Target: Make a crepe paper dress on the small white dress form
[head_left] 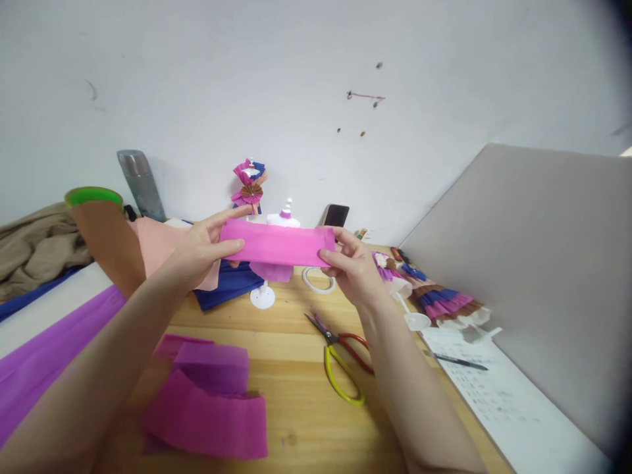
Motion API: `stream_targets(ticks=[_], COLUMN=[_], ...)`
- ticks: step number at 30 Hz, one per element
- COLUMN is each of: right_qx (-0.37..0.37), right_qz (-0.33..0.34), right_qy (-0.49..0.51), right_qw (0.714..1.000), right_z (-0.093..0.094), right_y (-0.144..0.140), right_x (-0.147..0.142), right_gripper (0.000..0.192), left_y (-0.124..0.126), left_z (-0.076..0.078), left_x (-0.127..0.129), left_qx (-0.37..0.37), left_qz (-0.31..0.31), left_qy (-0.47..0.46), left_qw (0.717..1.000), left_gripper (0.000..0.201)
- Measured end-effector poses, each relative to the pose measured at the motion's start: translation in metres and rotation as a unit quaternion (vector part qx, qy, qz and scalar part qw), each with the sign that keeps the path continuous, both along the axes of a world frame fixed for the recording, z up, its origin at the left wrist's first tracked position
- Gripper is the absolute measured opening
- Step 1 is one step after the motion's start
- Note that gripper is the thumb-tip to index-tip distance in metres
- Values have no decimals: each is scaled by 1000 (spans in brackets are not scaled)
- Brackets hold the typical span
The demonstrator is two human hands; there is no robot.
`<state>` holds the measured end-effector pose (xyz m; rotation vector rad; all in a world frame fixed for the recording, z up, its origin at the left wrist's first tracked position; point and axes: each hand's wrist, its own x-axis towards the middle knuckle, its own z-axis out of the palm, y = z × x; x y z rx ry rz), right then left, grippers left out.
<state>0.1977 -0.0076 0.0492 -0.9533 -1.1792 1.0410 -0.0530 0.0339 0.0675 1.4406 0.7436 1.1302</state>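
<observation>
Head view: we see both hands raised above a wooden table point(296, 329), holding one pink paper strip point(277, 243) stretched level between them. The left hand point(202, 250) grasps the strip's left end, thumb in front and index finger extended along the top edge. The right hand point(353, 266) pinches the right end between thumb and fingers. The strip sits in the air, in front of a small white dress stand point(282, 220) whose round base point(262, 297) rests on the table.

Directly below the hands we note a white tape ring point(318, 282) lying flat, and nearer to us a pair of scissors point(340, 362) with one red and one yellow handle loop, blades closed and pointing away to the left. To the lower left lie loose pink and purple paper pieces point(210, 401), partly overlapping. A folded dark blue sheet point(227, 286) lies behind the left hand, just beside a pale peach sheet point(155, 240).

Further left we record a long purple paper band point(44, 359), a brown roll with a green rim point(101, 227) and a grey metal flask point(141, 184) near the wall. At the back stands a paper fan ornament point(250, 184) and a dark phone point(336, 214) leaning upright. To the right lie small layered paper dresses point(444, 303), a printed sheet point(494, 388) with a black pen point(459, 361) on it, and a grey board point(533, 263).
</observation>
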Motion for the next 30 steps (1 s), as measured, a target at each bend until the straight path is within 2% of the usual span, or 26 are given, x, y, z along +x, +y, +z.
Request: stream_targets(ticks=[2, 4, 9, 11, 13, 16, 20, 23, 27, 30], right_qx=[-2, -1, -4, 1, 13, 36, 53, 62, 60, 62], right_qz=[19, 39, 73, 90, 113, 138, 126, 133, 164, 195], right_qy=[32, 60, 88, 92, 93, 81, 48, 57, 61, 48], right_qw=[999, 997, 993, 992, 989, 987, 989, 988, 983, 978], right_z=[2, 4, 5, 5, 4, 2, -4, -6, -5, -7], right_y=[-2, -2, -3, -4, -4, -4, -2, -1, -1, 1], right_x=[-1, -1, 1, 3, 4, 7, 11, 13, 14, 17], right_gripper=[44, 44, 45, 48, 50, 43, 18, 9, 8, 17], left_y=[-3, -4, -1, 0, 2, 4, 9, 11, 14, 14], left_z=[2, 3, 1, -1, -2, -4, -7, -10, -13, -14], left_x=[0, -1, -3, -4, -5, -6, -8, -10, -15, -19], left_qx=[-2, -8, -44, -43, -37, -35, -36, -23, 9, 30], left_qz=[-9, -10, 6, -10, -29, -48, -80, -113, -149, -171], left_qy=[-14, -31, -53, -66, -84, -98, -107, -109, -87, -54], left_qw=[1000, 999, 998, 997, 995, 993, 990, 987, 985, 983], left_gripper=[78, 74, 22, 24, 37, 45, 36, 32, 4, 6])
